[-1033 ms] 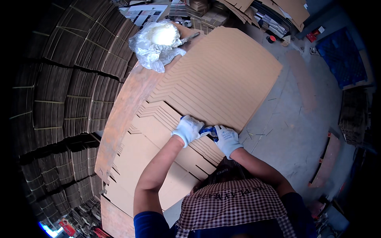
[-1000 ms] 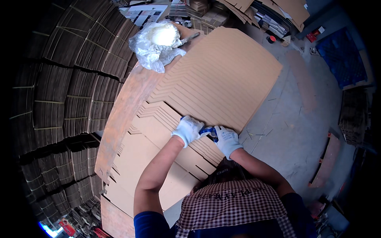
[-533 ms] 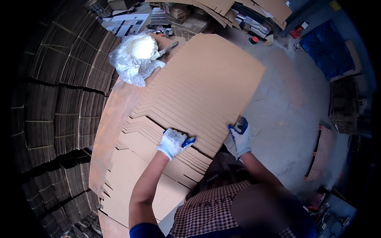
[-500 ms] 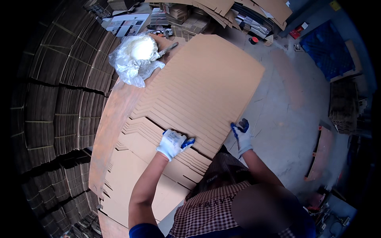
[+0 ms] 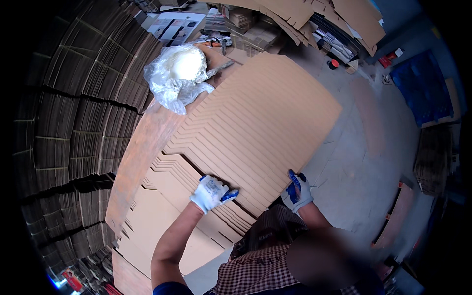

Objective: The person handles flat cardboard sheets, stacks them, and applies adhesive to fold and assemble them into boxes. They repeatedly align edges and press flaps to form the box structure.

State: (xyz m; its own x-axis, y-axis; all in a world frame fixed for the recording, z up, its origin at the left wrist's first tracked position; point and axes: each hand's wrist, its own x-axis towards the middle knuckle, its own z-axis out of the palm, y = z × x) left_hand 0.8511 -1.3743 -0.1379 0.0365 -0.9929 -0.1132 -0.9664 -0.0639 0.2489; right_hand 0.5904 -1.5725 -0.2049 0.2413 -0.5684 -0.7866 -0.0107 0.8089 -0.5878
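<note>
A fanned stack of brown cardboard sheets (image 5: pixel 265 108) lies on the table, its overlapping edges stepped toward me. My left hand (image 5: pixel 210 193), in a white glove with a blue palm, is closed at the stack's near edge. Its fingers curl in at the dark gap there, and the blue thumb sticks out to the right. Below that gap lie more cardboard sheets (image 5: pixel 172 216) with slots cut in them. My right hand (image 5: pixel 299 191), gloved alike, is at the stack's right edge with its fingers apart, a blue fingertip close to or touching the cardboard.
Crumpled clear plastic around a white roll-like thing (image 5: pixel 189 65) sits at the table's far left. Strapped cardboard bundles (image 5: pixel 88 123) rise high along the left. A wooden table edge (image 5: pixel 142 142) shows beside the sheets. To the far right stands a blue pallet (image 5: pixel 422 88).
The view has shifted, so the stack and table appear lower and farther right. My left hand stays at the near edge. My right hand has turned, its fingers closer to the stack's side.
</note>
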